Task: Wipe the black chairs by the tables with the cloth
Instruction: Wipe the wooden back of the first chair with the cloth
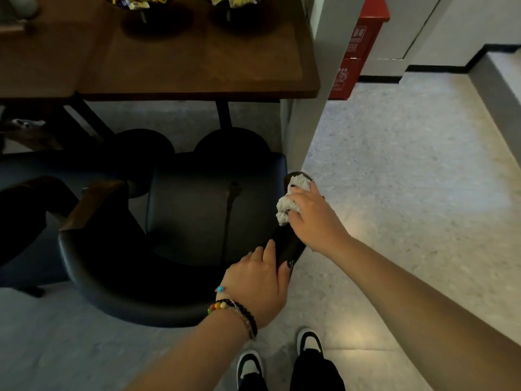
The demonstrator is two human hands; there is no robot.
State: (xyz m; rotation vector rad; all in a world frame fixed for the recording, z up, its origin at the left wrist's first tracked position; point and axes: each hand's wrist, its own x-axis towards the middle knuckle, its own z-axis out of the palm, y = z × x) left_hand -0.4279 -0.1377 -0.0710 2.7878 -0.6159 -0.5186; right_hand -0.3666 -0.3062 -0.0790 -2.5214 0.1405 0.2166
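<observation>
A black chair [197,215] with a curved padded back stands in front of me, pushed toward a wooden table [197,60]. My right hand [313,218] grips a bunched white cloth [290,201] and presses it on the chair's right armrest. My left hand [259,280] holds the same armrest nearer to me, thumb on the outer side and fingers on the inner side, where the arm meets the backrest.
A second dark chair [31,215] with a wooden arm stands at the left. Two bowls of wrapped snacks [141,4] sit on the table. A white pillar [301,122] and a red cabinet [355,49] rise to the right. Pale floor [408,165] lies open at right.
</observation>
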